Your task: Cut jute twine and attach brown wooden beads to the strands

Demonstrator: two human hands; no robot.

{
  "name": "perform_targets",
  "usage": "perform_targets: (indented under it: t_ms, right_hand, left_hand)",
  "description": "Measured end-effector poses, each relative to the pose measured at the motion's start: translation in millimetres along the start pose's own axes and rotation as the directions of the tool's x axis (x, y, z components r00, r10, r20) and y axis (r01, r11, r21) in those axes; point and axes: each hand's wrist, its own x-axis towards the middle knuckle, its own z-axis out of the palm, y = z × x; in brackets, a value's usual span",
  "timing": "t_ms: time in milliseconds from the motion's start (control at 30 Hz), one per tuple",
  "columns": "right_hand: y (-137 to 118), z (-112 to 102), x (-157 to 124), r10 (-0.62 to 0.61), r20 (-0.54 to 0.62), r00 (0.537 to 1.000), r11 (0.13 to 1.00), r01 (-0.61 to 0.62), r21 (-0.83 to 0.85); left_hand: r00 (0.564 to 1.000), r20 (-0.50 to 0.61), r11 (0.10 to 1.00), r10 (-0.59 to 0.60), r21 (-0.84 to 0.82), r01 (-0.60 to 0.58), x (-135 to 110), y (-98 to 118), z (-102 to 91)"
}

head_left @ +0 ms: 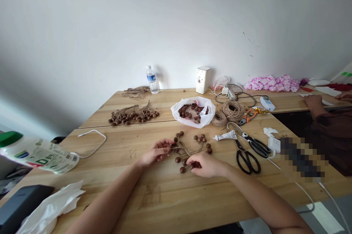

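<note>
Brown round beads on jute cords [187, 150] lie in a loose cluster on the table between my hands. From the left, my left hand [157, 151] pinches a jute cord at the cluster's edge, close to some beads; its fingertips are closed together. My right hand [205, 164] is at the cluster's near right side, with fingers curled on a brown bead [191, 166] that they partly hide. Behind the cluster sits a white plastic bag [206, 119] with its mouth spread, holding loose brown beads [194, 108]. Further left lies a pile of corded beads [132, 116].
To the right are jute twine rolls [233, 110], a glue tube [226, 136], black-handled scissors [248, 162] and pliers [246, 117]. A water bottle [152, 80] and white box [202, 80] stand by the wall. A large white bottle [41, 155] is left. Another person's hand [313, 102] rests far right.
</note>
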Motion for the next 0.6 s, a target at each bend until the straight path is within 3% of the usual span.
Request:
perform_targets:
  t_ms: [167,367,467,600]
  right_hand:
    - [14.6,-9.1,1.5,0.103,0.120,0.987,0.959,-0.131,0.252]
    - [22.5,-12.6,2.1,0.160,0.165,0.973,0.864,-0.218,0.454]
    - [23.0,-15.2,2.0,0.227,0.156,0.961,0.852,-0.274,0.447]
    - [19.2,-20.8,0.1,0.208,0.011,0.978,0.945,-0.204,0.256]
  left_hand:
    - [1.000,-0.007,1.000,-0.006,0.017,0.006,-0.4,-1.1,-1.9]
    - [1.000,-0.015,1.000,-0.011,0.006,0.011,-0.6,1.8,1.6]
    - [1.000,-0.019,1.000,-0.017,0.004,0.017,-0.7,2.4,2.3]
    - [1.000,-0.011,1.000,-0.018,-0.009,0.018,-1.2,3.0,2.4]
